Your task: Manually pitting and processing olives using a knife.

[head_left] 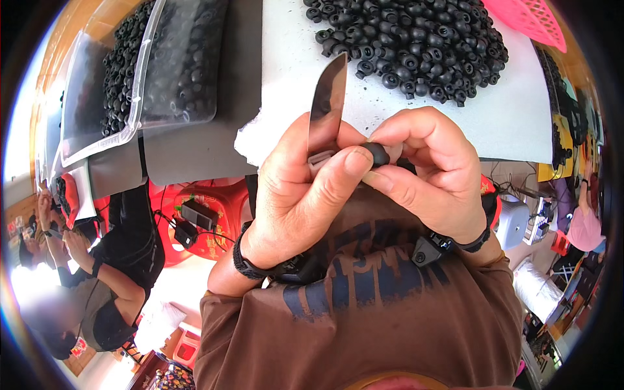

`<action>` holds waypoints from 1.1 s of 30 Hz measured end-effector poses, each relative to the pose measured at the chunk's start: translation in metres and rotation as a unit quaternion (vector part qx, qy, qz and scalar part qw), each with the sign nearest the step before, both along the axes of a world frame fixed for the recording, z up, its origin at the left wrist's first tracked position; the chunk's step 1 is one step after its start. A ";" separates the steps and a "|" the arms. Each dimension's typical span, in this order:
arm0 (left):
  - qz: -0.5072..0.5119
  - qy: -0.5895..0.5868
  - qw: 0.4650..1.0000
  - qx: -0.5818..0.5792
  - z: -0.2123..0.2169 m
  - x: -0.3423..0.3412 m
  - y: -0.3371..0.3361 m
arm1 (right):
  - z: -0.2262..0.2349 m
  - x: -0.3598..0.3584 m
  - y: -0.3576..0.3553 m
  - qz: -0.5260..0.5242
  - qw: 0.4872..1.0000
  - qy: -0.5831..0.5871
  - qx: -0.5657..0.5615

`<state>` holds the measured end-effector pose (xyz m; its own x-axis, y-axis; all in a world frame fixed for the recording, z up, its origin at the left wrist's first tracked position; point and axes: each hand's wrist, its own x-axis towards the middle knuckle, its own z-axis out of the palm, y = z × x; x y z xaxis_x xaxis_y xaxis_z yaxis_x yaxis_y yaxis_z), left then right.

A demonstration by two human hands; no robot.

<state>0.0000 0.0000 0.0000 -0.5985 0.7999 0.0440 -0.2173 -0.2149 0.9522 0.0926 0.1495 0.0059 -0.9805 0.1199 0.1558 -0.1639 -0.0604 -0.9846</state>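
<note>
My left hand (289,192) is closed around the handle of a knife (329,97), whose broad, shiny blade points up and away from me. A small, round black part (377,154), rubber or plastic by its look, sits between the fingertips of both hands. My right hand (439,175) pinches it from the right with thumb and fingers, while the left thumb lies against its left side. Most of the knife handle is hidden in my left palm. Beyond the hands, a heap of similar black parts (409,55) lies on a white sheet (286,71).
A clear plastic bin (138,97) with many black parts stands on the dark table (188,156) at the left. At the far right is a pink perforated basket (536,23). A red stool (224,227) holds black power adapters (199,214). Another person (107,292) sits at the left.
</note>
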 end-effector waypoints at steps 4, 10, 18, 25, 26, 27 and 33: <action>-0.019 -0.051 0.998 0.039 -0.007 -0.005 -0.003 | 0.002 -0.002 -0.007 -0.038 0.999 -0.003 -0.022; 0.034 -0.047 0.998 0.029 0.001 0.004 0.000 | -0.003 -0.001 -0.007 -0.038 0.985 0.001 -0.168; 0.110 0.444 0.885 -0.081 0.007 -0.004 -0.001 | -0.005 -0.001 -0.004 -0.020 0.979 0.006 -0.205; 0.126 0.569 0.809 -0.077 0.000 -0.004 0.004 | -0.011 -0.001 -0.003 -0.002 0.979 0.036 -0.199; 0.126 0.569 0.809 -0.078 0.000 -0.004 0.004 | -0.011 0.000 -0.002 0.009 0.983 0.039 -0.177; 0.129 0.574 0.804 -0.086 0.001 -0.004 0.004 | -0.011 0.000 -0.003 0.009 0.983 0.039 -0.177; 0.136 0.575 0.800 -0.103 0.002 -0.004 0.002 | -0.013 -0.002 -0.007 0.007 0.983 0.077 -0.166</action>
